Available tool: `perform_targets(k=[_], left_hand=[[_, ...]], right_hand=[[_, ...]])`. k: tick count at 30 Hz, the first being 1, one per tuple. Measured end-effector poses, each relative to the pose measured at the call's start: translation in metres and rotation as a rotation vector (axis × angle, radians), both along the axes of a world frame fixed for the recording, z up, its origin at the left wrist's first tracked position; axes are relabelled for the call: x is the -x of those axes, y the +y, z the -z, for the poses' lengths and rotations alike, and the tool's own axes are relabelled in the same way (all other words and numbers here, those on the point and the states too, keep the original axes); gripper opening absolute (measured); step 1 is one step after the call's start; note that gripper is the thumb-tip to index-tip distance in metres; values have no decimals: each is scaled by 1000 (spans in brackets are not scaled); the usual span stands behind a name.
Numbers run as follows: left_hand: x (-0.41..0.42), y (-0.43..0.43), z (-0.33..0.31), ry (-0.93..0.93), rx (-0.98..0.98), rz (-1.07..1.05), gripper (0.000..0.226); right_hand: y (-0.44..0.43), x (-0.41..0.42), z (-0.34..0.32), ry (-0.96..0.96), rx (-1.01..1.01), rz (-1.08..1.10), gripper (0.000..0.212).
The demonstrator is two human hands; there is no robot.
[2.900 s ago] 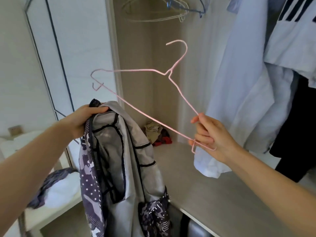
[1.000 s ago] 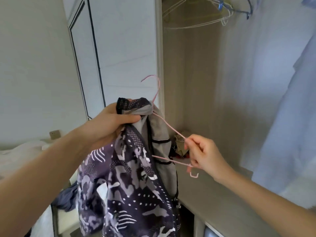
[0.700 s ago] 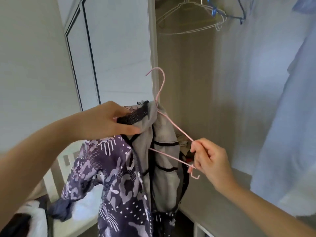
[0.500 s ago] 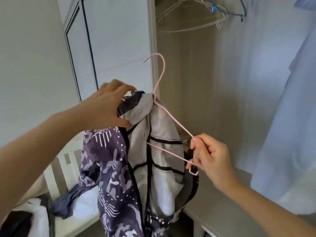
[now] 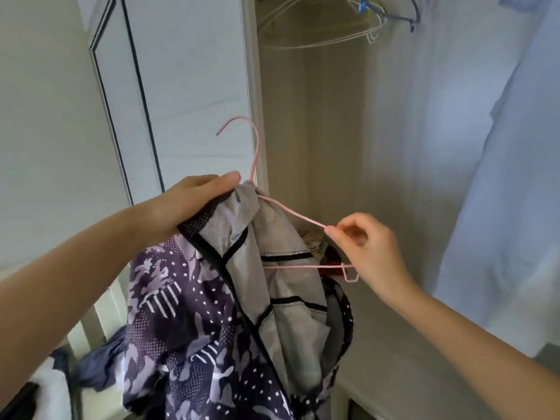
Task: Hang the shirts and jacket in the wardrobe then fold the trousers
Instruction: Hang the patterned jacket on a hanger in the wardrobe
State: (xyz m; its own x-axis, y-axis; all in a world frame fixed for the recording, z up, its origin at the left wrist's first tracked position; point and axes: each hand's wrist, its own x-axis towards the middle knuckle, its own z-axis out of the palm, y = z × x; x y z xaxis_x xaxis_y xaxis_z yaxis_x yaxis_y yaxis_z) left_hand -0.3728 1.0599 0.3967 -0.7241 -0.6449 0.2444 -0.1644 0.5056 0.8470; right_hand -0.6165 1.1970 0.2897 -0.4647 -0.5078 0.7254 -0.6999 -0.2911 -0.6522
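Open beige wardrobe (image 5: 318, 131) sits straight behind both grips, and a pale blue shirt (image 5: 500, 207) hangs inside it, off to the right of the right-hand grip.

The purple camo-print jacket with the grey mesh lining (image 5: 194, 313) hangs straight down from the left-hand grip. Its long axis is vertical, collar at the top, and the lining is flipped open facing the camera.

Left hand (image 5: 194, 201) is bunched round the collar, thumb lying across the top of the fabric, right beside the hanger's neck.

Right hand (image 5: 369, 253) has thumb and forefinger pinched on the sloping arm of the thin pink wire hanger (image 5: 291, 211) near its right tip, with the other fingers loosely curled. The bottom bar runs in under that hand.

The hanger lies lengthwise from one grip to the other, dipping a bit toward the right one. Its hook sticks up just above the left grip, tip curling left, and its left half is tucked inside the jacket.

A few bare wire hangers (image 5: 318, 40) hang way above both grips.
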Motion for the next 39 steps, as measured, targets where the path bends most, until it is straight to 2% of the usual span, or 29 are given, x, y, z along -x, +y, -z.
perform_targets(k=[2,4,6,8,11,13,15,18,21,23,27,28,29,32,33,36,39], left_hand=[[8,-2,6,17,51,-181,80],[9,-7,9,60,38,-255,60],[7,-12,9,122,16,-273,37],[5,-16,6,176,-8,-264,27],[7,-17,4,252,2,-220,21],[7,-15,3,290,27,-170,24],[6,-13,1,316,23,-96,28],[3,-11,0,327,-29,3,28],[-1,-7,1,330,-48,51,24],[-3,-5,1,356,-51,33,23],[-9,-3,-2,446,-63,-36,17],[-10,-2,-3,453,-69,-36,13],[-12,-2,-4,457,-78,-33,10],[-17,-1,-3,446,-84,-42,2],[-19,-2,-2,443,-81,-53,4],[-23,-3,2,447,-81,-90,6],[-27,-6,5,468,-75,-104,12]], right_hand=[[2,-3,-7,139,3,159,11],[9,-10,-8,412,143,284,11],[14,-18,1,666,220,206,18],[17,-27,20,782,89,73,18],[14,-33,54,768,-309,-25,16],[7,-32,72,676,-525,-64,20],[-1,-28,82,558,-640,-88,33],[-11,-24,89,325,-693,-206,49],[-22,-21,100,135,-768,-280,82],[-28,-19,110,-28,-770,-377,94],[-42,-19,135,-86,-771,-412,109],[-46,-21,142,-101,-801,-350,110],[-51,-22,148,-123,-831,-274,101],[-59,-21,151,-211,-860,-87,35],[-57,-19,147,-311,-829,-71,25],[-44,-9,129,-704,-690,-55,27],[-39,-7,118,-1130,-814,-157,63]])
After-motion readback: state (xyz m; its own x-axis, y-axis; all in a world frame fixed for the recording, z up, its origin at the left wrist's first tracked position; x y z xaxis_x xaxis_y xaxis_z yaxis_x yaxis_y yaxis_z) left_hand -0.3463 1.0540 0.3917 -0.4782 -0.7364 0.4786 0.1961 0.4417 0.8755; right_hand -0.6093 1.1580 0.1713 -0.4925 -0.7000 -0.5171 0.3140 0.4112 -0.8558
